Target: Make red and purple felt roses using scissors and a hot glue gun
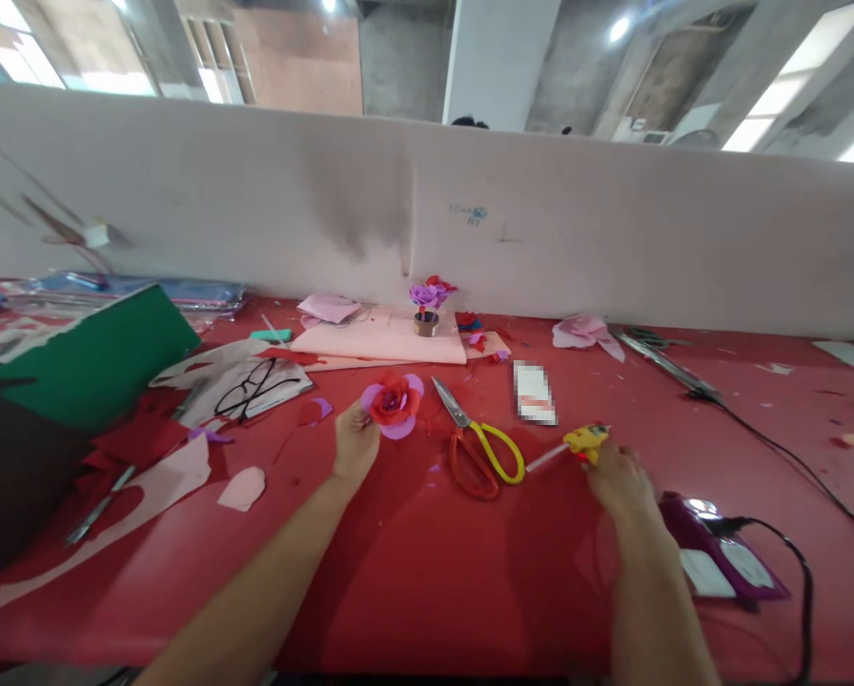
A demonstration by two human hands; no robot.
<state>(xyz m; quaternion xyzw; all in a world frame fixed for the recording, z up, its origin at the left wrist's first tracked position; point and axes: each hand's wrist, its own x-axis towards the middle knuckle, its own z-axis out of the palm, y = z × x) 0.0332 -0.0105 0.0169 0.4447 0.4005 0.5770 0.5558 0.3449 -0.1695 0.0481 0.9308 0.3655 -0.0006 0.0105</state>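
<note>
My left hand [356, 440] is closed, pinching a craft flower [393, 404] with red inner petals and purple outer ones, raised above the red table. My right hand [621, 478] is closed at the yellow glue gun [585, 441], whose pale glue stick pokes out to the left; its fingers are partly hidden. Between the two hands lie scissors [478, 433] with one yellow and one orange-red handle loop, blades pointing up and left.
At the back, a small brown holder [426, 325] with purple and red flowers stands on pink sheets [384, 345]. Glasses [250, 389], a green board [112, 353] and paper scraps lie left. A blurred white item [534, 393], a corded tool [670, 367] and a purple case [756, 562] are right.
</note>
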